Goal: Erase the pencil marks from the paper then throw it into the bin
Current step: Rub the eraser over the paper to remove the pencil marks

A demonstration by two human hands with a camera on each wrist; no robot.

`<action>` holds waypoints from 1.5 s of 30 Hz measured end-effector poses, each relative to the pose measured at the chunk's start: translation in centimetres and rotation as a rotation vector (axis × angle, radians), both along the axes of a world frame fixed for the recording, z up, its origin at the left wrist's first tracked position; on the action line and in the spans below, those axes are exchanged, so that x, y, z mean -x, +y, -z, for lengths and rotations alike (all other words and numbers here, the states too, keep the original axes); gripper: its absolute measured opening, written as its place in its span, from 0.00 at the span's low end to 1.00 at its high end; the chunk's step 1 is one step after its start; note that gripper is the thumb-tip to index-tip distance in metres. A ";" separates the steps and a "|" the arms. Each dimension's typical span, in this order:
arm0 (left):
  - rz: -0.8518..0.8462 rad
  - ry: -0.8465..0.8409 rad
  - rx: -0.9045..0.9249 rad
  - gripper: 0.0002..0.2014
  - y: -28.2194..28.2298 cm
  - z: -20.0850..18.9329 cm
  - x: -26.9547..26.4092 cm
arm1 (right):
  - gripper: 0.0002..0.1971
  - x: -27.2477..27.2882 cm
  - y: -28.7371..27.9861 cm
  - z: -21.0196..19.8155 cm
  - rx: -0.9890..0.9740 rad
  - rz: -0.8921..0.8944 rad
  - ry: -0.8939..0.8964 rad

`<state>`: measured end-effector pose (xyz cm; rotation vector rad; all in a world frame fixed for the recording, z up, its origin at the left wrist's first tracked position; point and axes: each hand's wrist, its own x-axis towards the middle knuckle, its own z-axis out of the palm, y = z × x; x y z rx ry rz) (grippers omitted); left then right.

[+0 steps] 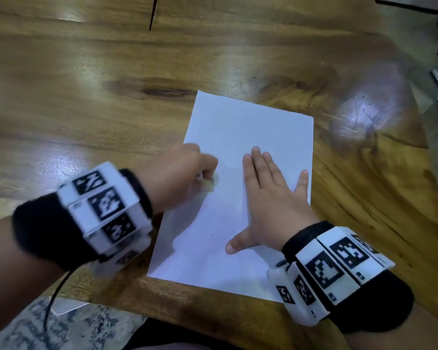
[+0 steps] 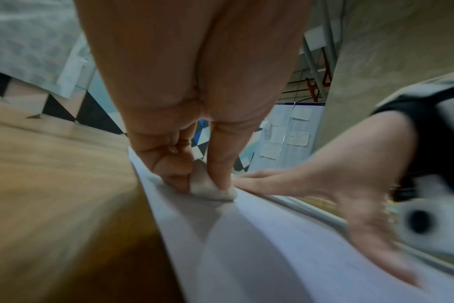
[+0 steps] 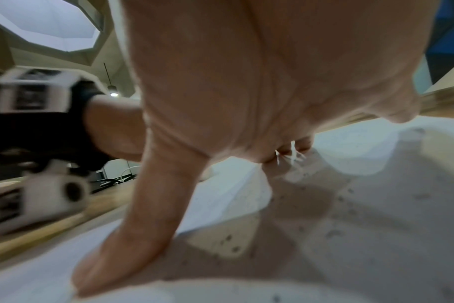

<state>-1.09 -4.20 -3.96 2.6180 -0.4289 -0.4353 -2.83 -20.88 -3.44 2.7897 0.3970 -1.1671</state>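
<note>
Head view, left hand [image 1: 180,173] pinching eraser [image 1: 210,184] on paper [image 1: 238,137]

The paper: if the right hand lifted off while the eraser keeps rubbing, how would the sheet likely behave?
The paper is one thin sheet on glossy wood, so it would probably slide or buckle under the eraser. The right hand lies flat on it, likely for that reason.

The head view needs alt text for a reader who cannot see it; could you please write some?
A left hand pinches an eraser against a white paper on a wooden table, while the right hand lies flat on the sheet, fingers spread. Both wrists wear black bands with white marker blocks.
</note>
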 end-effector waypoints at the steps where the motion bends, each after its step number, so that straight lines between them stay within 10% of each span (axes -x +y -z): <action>1: 0.030 0.023 -0.002 0.04 0.3 0.0 1.1 | 0.76 0.0 0.0 0.0 -0.005 0.001 0.001; 10: -0.136 0.006 0.053 0.07 -0.7 0.1 -2.8 | 0.76 0.0 0.2 -0.2 0.003 0.003 0.008; 25: 0.154 0.148 0.077 0.06 1.5 1.4 6.9 | 0.77 -0.1 0.3 -0.4 0.007 0.015 0.023; 45: 0.110 0.089 0.158 0.05 0.1 0.3 4.0 | 0.77 0.0 0.0 0.1 -0.035 0.012 -0.009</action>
